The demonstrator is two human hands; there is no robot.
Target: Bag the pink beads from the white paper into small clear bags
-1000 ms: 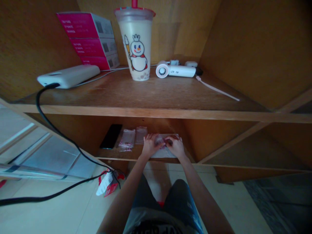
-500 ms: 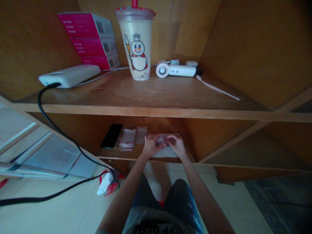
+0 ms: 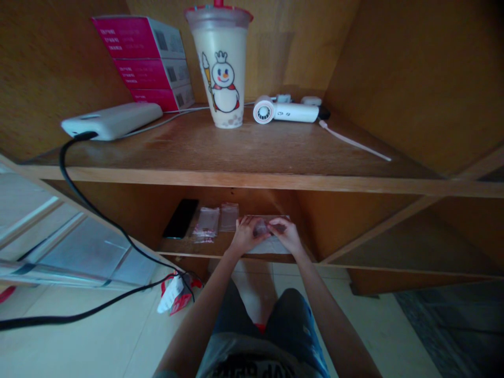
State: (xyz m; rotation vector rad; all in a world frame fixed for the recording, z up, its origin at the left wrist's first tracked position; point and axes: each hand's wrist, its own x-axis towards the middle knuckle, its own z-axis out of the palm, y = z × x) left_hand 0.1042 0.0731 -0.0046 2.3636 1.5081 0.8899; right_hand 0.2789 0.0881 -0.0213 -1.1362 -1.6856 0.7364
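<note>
Right hand (image 3: 288,235): thumb and forefinger curled, nearly meeting at the clear packet (image 3: 260,227), lower centre of the frame. Left hand (image 3: 244,235): fingers slightly bent at its left side; whether either hand pinches it, I cannot tell. Beneath, a white sheet (image 3: 271,247); further left, bags (image 3: 207,221), phone (image 3: 181,218).

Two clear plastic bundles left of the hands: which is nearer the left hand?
The bundle farther from the black phone, just beside the left hand. The other bundle lies between it and the phone.
</note>
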